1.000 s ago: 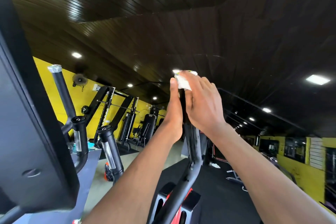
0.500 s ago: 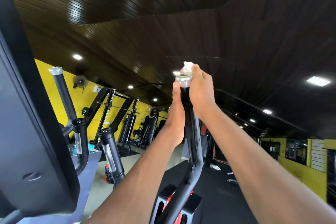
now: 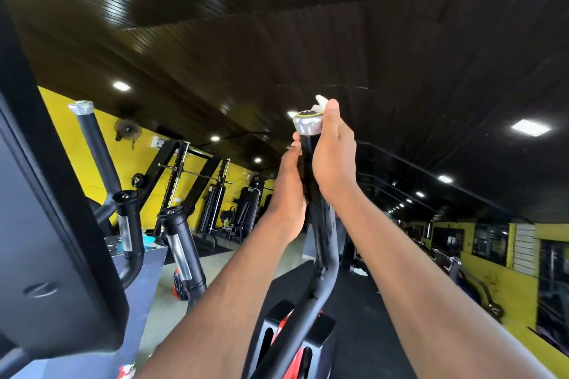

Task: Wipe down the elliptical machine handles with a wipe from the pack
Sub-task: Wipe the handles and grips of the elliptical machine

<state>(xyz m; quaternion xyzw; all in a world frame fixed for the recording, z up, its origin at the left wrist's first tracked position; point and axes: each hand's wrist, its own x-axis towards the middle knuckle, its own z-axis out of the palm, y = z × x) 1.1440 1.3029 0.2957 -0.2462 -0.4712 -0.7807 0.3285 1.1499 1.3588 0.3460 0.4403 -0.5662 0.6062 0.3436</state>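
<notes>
Both arms are up at the tall black handle (image 3: 320, 218) of the elliptical, right in the middle of the view. The right hand (image 3: 334, 157) is wrapped round the upper stretch of the handle, just under the silver end cap (image 3: 308, 123), its fingers curled away round the far side where we cannot see them. And there is the wipe (image 3: 318, 103): a white crumpled tuft poking up above the top of that hand, beside the cap and just behind it, trapped between the hand and the handle (how much of it lies under the palm is hidden). The thumb side of the hand presses against the cap's edge.

The left hand (image 3: 291, 191) sits lower on the same handle, on its left side, gripping the black tube from behind, its fingertips (image 3: 296, 144) just showing at the tube's edge below the cap. The two hands are close, nearly touching, one above the other.

Off to the left stands the second tall handle (image 3: 95, 144) with its own silver cap, well apart from the hands, and two short black grips (image 3: 181, 243) near the dark console panel (image 3: 46, 224). Behind them, a yellow wall (image 3: 92, 138) and black weight racks (image 3: 181, 181).
</notes>
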